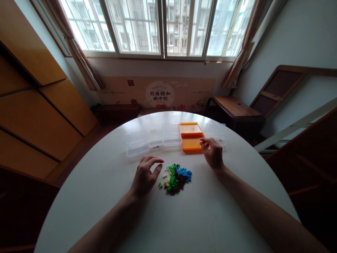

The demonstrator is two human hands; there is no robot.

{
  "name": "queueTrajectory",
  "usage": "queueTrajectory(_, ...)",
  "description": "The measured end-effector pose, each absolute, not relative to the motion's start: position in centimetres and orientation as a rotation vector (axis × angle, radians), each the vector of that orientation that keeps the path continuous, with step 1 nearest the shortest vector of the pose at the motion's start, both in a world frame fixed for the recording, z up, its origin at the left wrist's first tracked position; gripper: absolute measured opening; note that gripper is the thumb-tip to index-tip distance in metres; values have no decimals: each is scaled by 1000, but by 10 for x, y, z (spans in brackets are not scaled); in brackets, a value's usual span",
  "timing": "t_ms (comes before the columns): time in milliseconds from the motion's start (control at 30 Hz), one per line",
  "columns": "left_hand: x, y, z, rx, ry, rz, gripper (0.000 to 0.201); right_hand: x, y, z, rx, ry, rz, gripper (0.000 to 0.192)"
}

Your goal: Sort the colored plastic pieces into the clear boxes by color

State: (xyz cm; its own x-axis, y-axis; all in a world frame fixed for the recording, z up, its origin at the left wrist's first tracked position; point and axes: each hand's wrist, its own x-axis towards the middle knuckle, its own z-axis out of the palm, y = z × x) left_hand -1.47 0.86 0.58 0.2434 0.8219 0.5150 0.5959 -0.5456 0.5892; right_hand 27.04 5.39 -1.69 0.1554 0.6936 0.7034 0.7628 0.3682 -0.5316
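Observation:
A small heap of toy building bricks (177, 178) in green, blue, brown and pale yellow lies on the white round table (200, 218). My left hand (144, 175) rests just left of the heap, its fingers curved and the thumb apart from the forefinger, with nothing visible in it. Over the right edge of the open orange case (191, 142), my right hand (213, 154) has thumb and forefinger brought close together. What they pinch, if anything, is too small to make out. Behind that hand is a clear plastic box (223, 142) with a few yellowish pieces.
Left of the orange case stand several open clear boxes in a row: one at the left end (137, 149), a smaller one (155, 141), and one beside the case (172, 140). A wooden bench (235, 106) stands beyond the table, below the window (163, 28).

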Motion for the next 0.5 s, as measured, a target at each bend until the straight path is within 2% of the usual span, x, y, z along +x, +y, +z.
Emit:
queueTrajectory(167, -21, 7, 15, 2406, 1274, 938, 21, 263, 42, -16, -1320, -1615, -66, 15)
queueTrajectory(367, -21, 3, 21, 2518, 1246, 679, 6, 256, 34, -12, -1254, -1653, -91, 11)
queueTrajectory(500, -17, 2, 18, 2521, 1268, 639, 9, 249, 28, -10, -1214, -1688, -79, 11)
